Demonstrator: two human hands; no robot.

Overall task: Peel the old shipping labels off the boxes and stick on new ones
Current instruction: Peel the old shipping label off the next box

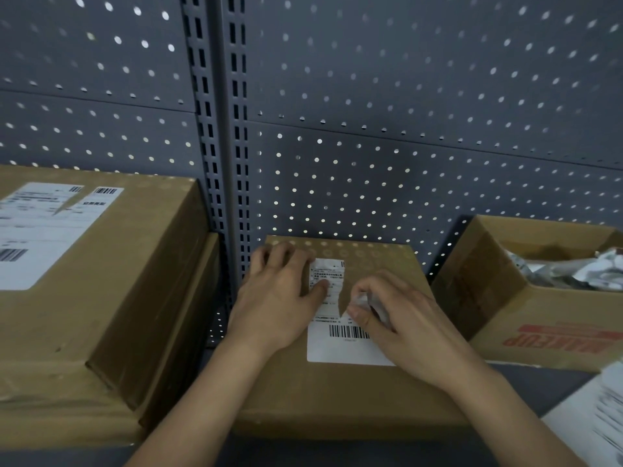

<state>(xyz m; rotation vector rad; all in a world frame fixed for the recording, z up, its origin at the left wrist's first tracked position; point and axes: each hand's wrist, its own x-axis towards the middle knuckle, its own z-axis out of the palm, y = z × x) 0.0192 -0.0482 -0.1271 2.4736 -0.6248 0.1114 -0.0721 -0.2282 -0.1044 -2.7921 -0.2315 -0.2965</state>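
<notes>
A brown cardboard box [337, 392] lies flat in front of me on the shelf. A white shipping label [340, 347] with a barcode is stuck on its top, and its upper right part is torn away. My left hand [276, 298] lies flat on the box, with its thumb pressing the label's upper left strip. My right hand [401, 318] pinches a crumpled, peeled scrap of the label [362, 301] between thumb and fingers at the tear.
A taller box [101, 298] with a torn white label [43, 227] stands at the left. At the right an open carton [526, 318] holds crumpled paper scraps [573, 271]. White sheets [596, 416] lie at the lower right. A grey pegboard wall [371, 112] closes the back.
</notes>
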